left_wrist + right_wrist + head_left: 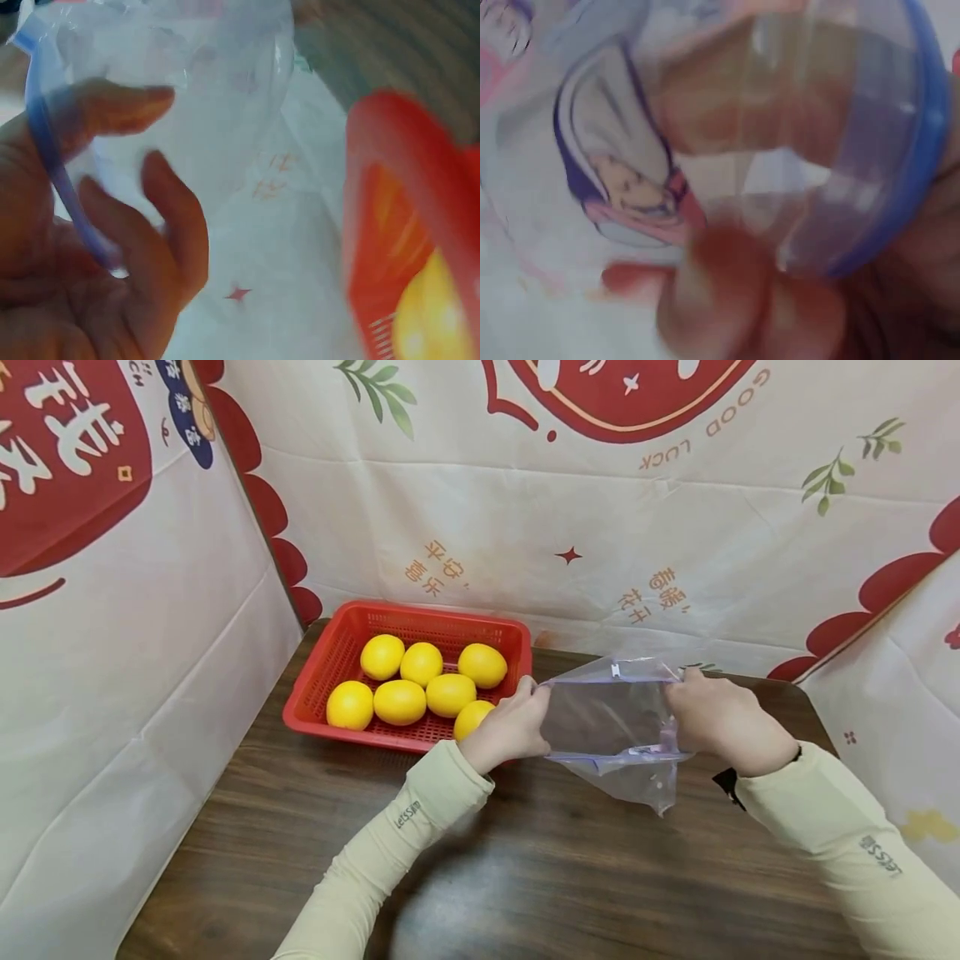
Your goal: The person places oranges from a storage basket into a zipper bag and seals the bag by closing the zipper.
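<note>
A clear plastic zip bag (645,781) with purple-blue strips along its mouth is stretched between both hands, its mouth spread wide. My left hand (513,727) grips the mouth's left end, near a red basket. In the left wrist view, the blue strip (64,176) crosses that hand, with thumb and fingers curled around the bag's edge. The right end is held by my right hand (720,718). Through the film in the right wrist view, its thumb (757,97) shows inside the bag, with blurred fingers (727,292) curled outside. A printed figure (622,172) marks the film.
On the left of the dark wood table (570,877) stands the red plastic basket (318,670), holding several yellow lemon-like fruits (400,702). My left hand partly covers one near the basket's right front corner. White printed cloth (510,527) encloses the back and sides.
</note>
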The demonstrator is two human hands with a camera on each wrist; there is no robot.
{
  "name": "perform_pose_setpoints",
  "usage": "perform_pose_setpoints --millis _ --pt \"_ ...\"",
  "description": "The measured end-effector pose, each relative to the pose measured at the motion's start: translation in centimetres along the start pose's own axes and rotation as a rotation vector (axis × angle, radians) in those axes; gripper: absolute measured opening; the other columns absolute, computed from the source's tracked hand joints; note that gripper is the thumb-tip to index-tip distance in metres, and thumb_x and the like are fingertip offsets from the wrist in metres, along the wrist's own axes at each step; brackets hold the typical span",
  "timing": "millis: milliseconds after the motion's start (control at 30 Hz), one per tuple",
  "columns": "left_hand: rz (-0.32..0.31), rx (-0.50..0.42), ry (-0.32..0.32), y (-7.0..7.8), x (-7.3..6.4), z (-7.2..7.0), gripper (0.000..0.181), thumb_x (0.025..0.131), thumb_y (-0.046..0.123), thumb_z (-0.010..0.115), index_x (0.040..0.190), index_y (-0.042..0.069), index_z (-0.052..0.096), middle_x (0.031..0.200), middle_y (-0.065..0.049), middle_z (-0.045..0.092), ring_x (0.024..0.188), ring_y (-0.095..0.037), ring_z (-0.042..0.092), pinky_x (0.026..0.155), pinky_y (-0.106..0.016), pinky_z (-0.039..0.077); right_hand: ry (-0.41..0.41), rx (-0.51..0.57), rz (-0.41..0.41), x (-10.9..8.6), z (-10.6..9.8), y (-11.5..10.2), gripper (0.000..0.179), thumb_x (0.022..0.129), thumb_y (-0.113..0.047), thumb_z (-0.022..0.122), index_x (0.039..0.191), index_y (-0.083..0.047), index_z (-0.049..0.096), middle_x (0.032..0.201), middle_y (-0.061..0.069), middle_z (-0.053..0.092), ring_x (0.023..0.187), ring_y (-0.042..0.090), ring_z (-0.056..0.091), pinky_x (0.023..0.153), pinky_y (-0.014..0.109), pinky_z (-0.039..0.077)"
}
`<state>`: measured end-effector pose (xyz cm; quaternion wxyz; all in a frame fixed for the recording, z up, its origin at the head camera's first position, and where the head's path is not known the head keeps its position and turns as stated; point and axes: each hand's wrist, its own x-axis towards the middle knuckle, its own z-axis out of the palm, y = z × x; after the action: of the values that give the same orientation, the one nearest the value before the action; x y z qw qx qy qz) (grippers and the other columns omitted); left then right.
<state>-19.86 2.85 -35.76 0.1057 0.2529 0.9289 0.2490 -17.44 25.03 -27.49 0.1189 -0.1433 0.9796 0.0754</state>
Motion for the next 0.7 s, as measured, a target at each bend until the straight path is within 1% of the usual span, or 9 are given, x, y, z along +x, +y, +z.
perform_pose_setpoints --millis 67,133,200,300,400,467,533,633,700 --pt "0.023 -0.021 0.006 -0.4 0.1 0.2 0.070 0.071 0.023 0.075 0.132 0.008 0.042 0.114 -0.009 0.040 0.077 -0.019 0.056 0.072 -0.025 0.051 -0.007 0.032 -0.088 0.5 0.4 0.6 0.044 0.066 -0.010 0.070 0.104 0.004 0.055 0.087 0.018 0.057 0.074 0.032 0.057 0.055 0.043 0.046" --pt "0.065 -0.062 0.020 -0.9 0.3 0.4 0.064 0.074 0.028 0.073 0.130 0.012 0.046 0.115 -0.008 0.041 0.084 -0.017 0.054 0.076 -0.025 0.049 -0.028 0.083 -0.149 0.9 0.7 1.1 0.057 0.064 -0.004 0.069 0.116 0.005 0.049 0.088 0.018 0.059 0.069 0.025 0.056 0.054 0.036 0.046" --pt "0.136 -0.126 0.040 -1.6 0.3 0.7 0.057 0.076 0.034 0.071 0.126 0.016 0.051 0.116 -0.006 0.042 0.093 -0.016 0.052 0.081 -0.025 0.047 -0.056 0.134 -0.165 1.2 0.8 1.5 0.063 0.063 0.002 0.066 0.124 0.004 0.047 0.086 0.018 0.059 0.059 0.019 0.054 0.048 0.031 0.043" --pt "0.257 -0.266 0.058 -2.5 0.4 1.0 0.051 0.079 0.035 0.068 0.125 0.018 0.053 0.125 -0.007 0.044 0.108 -0.017 0.046 0.085 -0.027 0.045 -0.071 0.187 -0.156 1.7 0.9 1.8 0.069 0.061 0.007 0.062 0.128 0.000 0.045 0.083 0.016 0.057 0.048 0.014 0.048 0.042 0.026 0.039" --pt "0.316 -0.419 0.069 -3.6 0.3 0.8 0.054 0.084 0.028 0.064 0.133 0.016 0.045 0.136 -0.012 0.036 0.115 -0.022 0.046 0.086 -0.029 0.046 -0.061 0.198 -0.158 2.1 0.9 2.0 0.072 0.059 0.009 0.061 0.129 -0.002 0.045 0.074 0.010 0.053 0.047 0.014 0.043 0.042 0.026 0.037" --pt "0.297 -0.480 0.115 -4.6 0.2 0.5 0.055 0.086 0.024 0.061 0.136 0.013 0.040 0.140 -0.015 0.031 0.114 -0.026 0.048 0.085 -0.031 0.048 -0.050 0.205 -0.152 2.4 1.1 2.0 0.072 0.060 0.009 0.061 0.129 -0.002 0.044 0.070 0.007 0.051 0.048 0.014 0.042 0.042 0.027 0.037" --pt "0.236 -0.469 0.189 -5.9 0.1 0.4 0.053 0.088 0.023 0.060 0.135 0.010 0.040 0.139 -0.016 0.031 0.114 -0.028 0.047 0.088 -0.033 0.046 -0.036 0.207 -0.142 2.7 1.3 2.0 0.071 0.060 0.008 0.061 0.128 -0.002 0.044 0.066 0.005 0.047 0.049 0.016 0.042 0.044 0.028 0.037" --pt "0.098 -0.366 0.286 -7.8 -0.1 0.6 0.049 0.087 0.024 0.060 0.130 0.007 0.046 0.133 -0.014 0.038 0.116 -0.027 0.043 0.095 -0.037 0.040 -0.013 0.192 -0.128 3.3 1.7 1.8 0.066 0.064 0.003 0.065 0.127 0.000 0.045 0.074 0.014 0.055 0.057 0.021 0.049 0.049 0.032 0.041" --pt "0.016 -0.280 0.295 -8.9 -0.3 1.0 0.049 0.085 0.025 0.063 0.128 0.006 0.048 0.129 -0.013 0.042 0.116 -0.028 0.040 0.098 -0.039 0.035 -0.004 0.181 -0.114 3.8 2.0 1.6 0.063 0.066 0.000 0.066 0.126 0.001 0.047 0.087 0.021 0.060 0.065 0.025 0.053 0.054 0.035 0.043"
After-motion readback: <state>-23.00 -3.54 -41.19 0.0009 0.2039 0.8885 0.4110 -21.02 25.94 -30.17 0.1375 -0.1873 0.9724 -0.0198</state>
